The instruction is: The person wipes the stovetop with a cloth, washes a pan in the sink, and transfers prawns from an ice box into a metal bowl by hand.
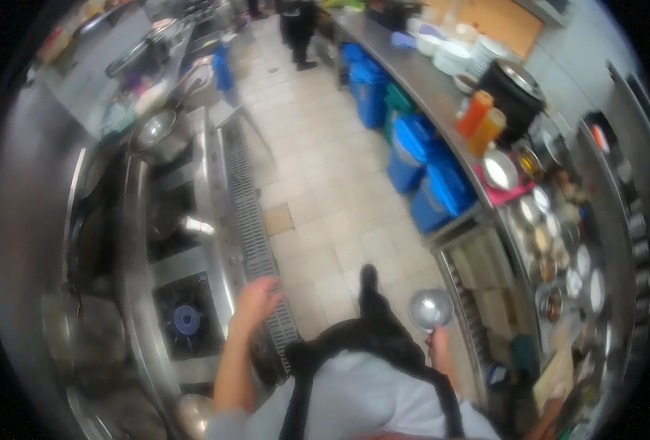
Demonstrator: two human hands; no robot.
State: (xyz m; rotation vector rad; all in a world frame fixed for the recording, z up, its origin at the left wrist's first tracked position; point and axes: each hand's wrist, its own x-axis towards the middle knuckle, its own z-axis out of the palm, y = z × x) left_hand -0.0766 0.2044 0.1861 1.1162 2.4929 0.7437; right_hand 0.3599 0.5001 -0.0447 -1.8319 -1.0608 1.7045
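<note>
My left hand [260, 301] hangs over the front edge of the stove [215, 257], with its fingers loosely apart and nothing in them. Low at my right side, my right hand [439, 348] is closed around the handle of a small round metal pan [431, 308]. The pan is above the tiled floor, near the shelving under the right counter. Its shiny inside faces up, and blur hides whether anything is in it. A burner [186, 320] lies to the left of my left hand.
A metal pot [158, 132] stands farther up the stove line. Blue bins [442, 194] sit beneath the right counter [406, 66], which carries sauce bottles [475, 114] and bowls. Another person's hand [556, 392] is at lower right; someone in dark clothing [298, 33] stands up the aisle.
</note>
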